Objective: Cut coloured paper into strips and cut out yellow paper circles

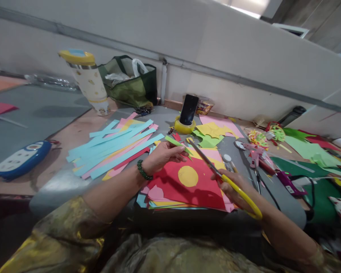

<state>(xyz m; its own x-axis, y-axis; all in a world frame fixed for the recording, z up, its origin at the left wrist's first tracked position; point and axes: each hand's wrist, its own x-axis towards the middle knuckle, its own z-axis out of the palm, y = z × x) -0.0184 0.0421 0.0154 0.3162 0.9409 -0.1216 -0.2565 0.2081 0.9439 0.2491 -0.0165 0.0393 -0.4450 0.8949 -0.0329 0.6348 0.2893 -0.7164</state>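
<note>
My left hand [165,154], closed, pinches a small strip of light green paper [174,141]. A pair of scissors [208,162] with yellow handles is in my right hand [235,189], its fingers wrapped about the grips. The blades point up and away, close to the green strip; whether they touch it I cannot tell. Beneath both hands lies a red sheet [170,175] with a yellow paper circle [188,176] on it, on top of a stack of coloured papers. Blue, pink and yellow paper strips [113,142] are heaped to the left of my left hand.
A tumbler [89,81] and a green bag [136,85] stand at the back left. A phone [189,110] leans upright in a yellow tape roll [184,126]. At right lie a pink glue gun [255,154], a purple power strip [291,184] and cables. A blue case [22,159] sits far left.
</note>
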